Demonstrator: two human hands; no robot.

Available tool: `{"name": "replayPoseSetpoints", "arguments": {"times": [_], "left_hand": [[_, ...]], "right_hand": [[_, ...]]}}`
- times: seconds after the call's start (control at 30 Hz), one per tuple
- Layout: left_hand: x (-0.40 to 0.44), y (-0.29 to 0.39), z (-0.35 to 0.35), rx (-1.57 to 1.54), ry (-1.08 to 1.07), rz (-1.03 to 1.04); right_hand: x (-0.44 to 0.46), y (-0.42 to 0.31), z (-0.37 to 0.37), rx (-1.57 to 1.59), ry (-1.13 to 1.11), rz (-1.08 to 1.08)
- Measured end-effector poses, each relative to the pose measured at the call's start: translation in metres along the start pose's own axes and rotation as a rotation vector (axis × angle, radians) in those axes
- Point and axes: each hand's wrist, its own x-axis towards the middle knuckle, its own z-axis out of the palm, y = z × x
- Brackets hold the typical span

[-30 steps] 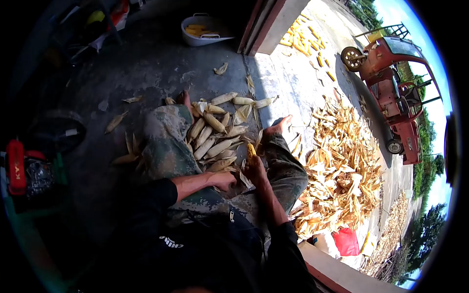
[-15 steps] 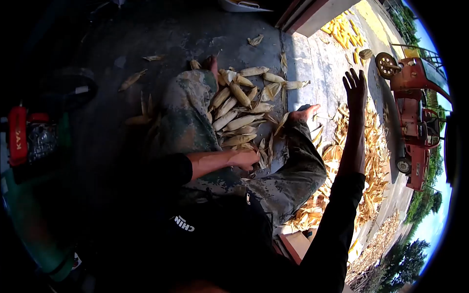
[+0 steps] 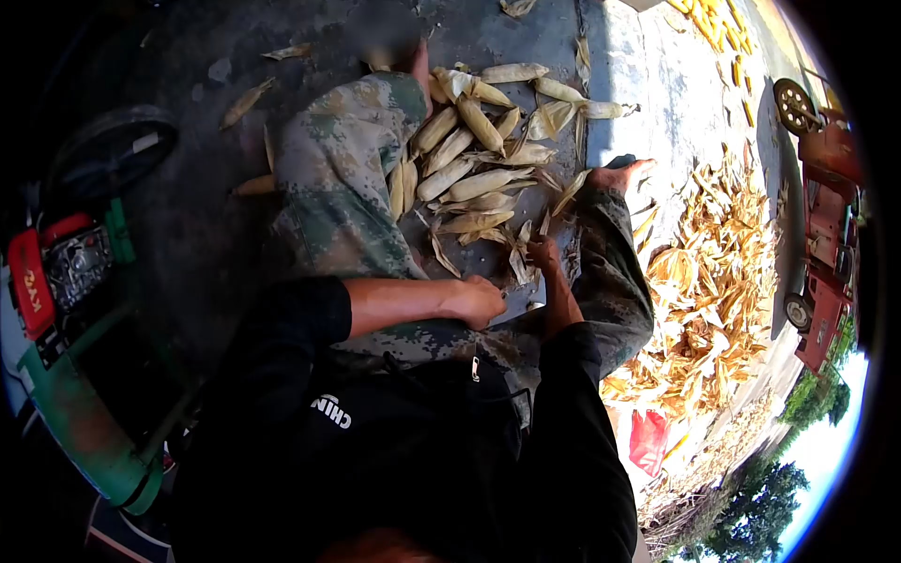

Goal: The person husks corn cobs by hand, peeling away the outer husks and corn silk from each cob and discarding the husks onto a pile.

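Note:
My left hand [image 3: 481, 302] rests low over my lap, its fingers curled; whatever they hold, if anything, is hidden. To its right, my right hand [image 3: 542, 253] is at loose husk leaves [image 3: 518, 255], and its fingers are too dark and small to make out. Between my legs lies a heap of corn cobs in pale husks [image 3: 460, 178], just beyond both hands. One husked cob [image 3: 518, 72] lies at the far side of the heap, and another [image 3: 608, 110] points right, into the sunlight.
A big pile of dry husks [image 3: 704, 300] lies right of my leg. Yellow cobs [image 3: 713, 23] are at the upper right. A red three-wheeled vehicle [image 3: 828, 225] stands far right. At left is a green machine [image 3: 103, 394] with a red engine [image 3: 33, 281].
My right hand held a yellow cob, then stretched out empty towards the right, and is now back by the husks. My left hand stays low over my lap. The view has shifted.

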Motion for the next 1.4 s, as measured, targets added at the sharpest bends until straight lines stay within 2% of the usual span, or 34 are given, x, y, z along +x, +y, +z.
{"name": "replayPoseSetpoints", "arguments": {"times": [0.07, 0.13, 0.17, 0.23, 0.27, 0.3, 0.37, 0.4, 0.47, 0.5, 0.57, 0.6, 0.67, 0.7, 0.77, 0.9, 0.97, 1.0, 1.17, 1.27, 1.33, 1.37, 1.4], "left_hand": [[0.001, -0.001, -0.002, -0.003, -0.029, -0.014], [0.001, -0.001, -0.006, -0.027, -0.056, -0.046], [0.0, -0.001, -0.007, -0.039, -0.073, -0.072], [0.002, -0.001, 0.0, -0.029, -0.116, -0.07], [0.002, 0.0, 0.005, -0.012, -0.146, -0.062], [0.003, 0.002, 0.012, -0.031, -0.168, -0.055], [0.003, 0.005, 0.022, -0.04, -0.294, -0.1], [-0.002, 0.007, 0.016, -0.056, -0.341, -0.077], [-0.004, 0.009, 0.015, -0.06, -0.353, -0.094], [-0.004, 0.009, 0.015, -0.055, -0.351, -0.117], [-0.002, 0.008, 0.015, -0.045, -0.365, -0.128], [-0.002, 0.009, 0.015, -0.032, -0.377, -0.137], [-0.002, 0.011, 0.014, -0.012, -0.369, -0.143], [-0.002, 0.012, 0.013, 0.013, -0.357, -0.146], [-0.001, 0.011, 0.012, 0.021, -0.358, -0.139], [-0.004, 0.012, 0.0, -0.002, -0.357, -0.18], [-0.002, 0.008, 0.01, -0.03, -0.333, -0.198], [0.0, 0.007, 0.015, -0.057, -0.303, -0.214], [0.002, 0.005, 0.03, -0.116, -0.26, -0.246], [0.004, 0.006, 0.031, -0.126, -0.228, -0.21], [0.002, 0.005, 0.029, -0.124, -0.223, -0.207], [0.002, 0.004, 0.028, -0.133, -0.237, -0.182], [0.003, 0.0, 0.027, -0.137, -0.245, -0.161]], "right_hand": [[0.007, 0.027, 0.011, -0.09, -0.022, 0.007], [-0.009, 0.027, 0.03, -0.427, 0.159, -0.292], [-0.016, 0.022, 0.038, -0.42, 0.144, -0.281], [-0.023, 0.014, 0.049, -0.483, 0.306, -0.529], [-0.017, 0.015, 0.058, -0.363, 0.193, -0.449], [-0.029, -0.017, 0.054, -0.161, -0.071, -0.134], [-0.036, -0.035, 0.062, -0.214, -0.334, 0.069], [-0.03, -0.018, 0.074, -0.206, -0.343, 0.086], [-0.015, 0.03, 0.104, -0.74, -0.545, -0.456], [-0.02, 0.035, 0.111, -0.737, -0.55, -0.453], [-0.041, 0.042, 0.13, -1.026, -0.747, -0.416], [-0.047, 0.047, 0.137, -1.022, -0.756, -0.417], [-0.056, 0.056, 0.147, -1.241, -0.816, -0.485], [-0.069, 0.041, 0.141, -1.237, -0.818, -0.487], [-0.084, 0.03, 0.132, -1.306, -0.666, -0.424], [-0.062, 0.081, 0.147, -1.293, -0.647, -0.413], [-0.062, 0.082, 0.142, -1.129, -0.513, -0.333], [-0.064, 0.077, 0.14, -1.127, -0.523, -0.332], [-0.067, 0.031, 0.109, -1.222, -0.614, -0.056], [-0.063, 0.047, 0.093, -1.201, -0.493, -0.137], [-0.066, 0.019, 0.068, -0.977, -0.159, 0.365], [-0.048, 0.018, 0.044, -1.101, -0.299, 0.502], [-0.062, -0.001, 0.022, -1.222, -0.055, 0.479]]}}
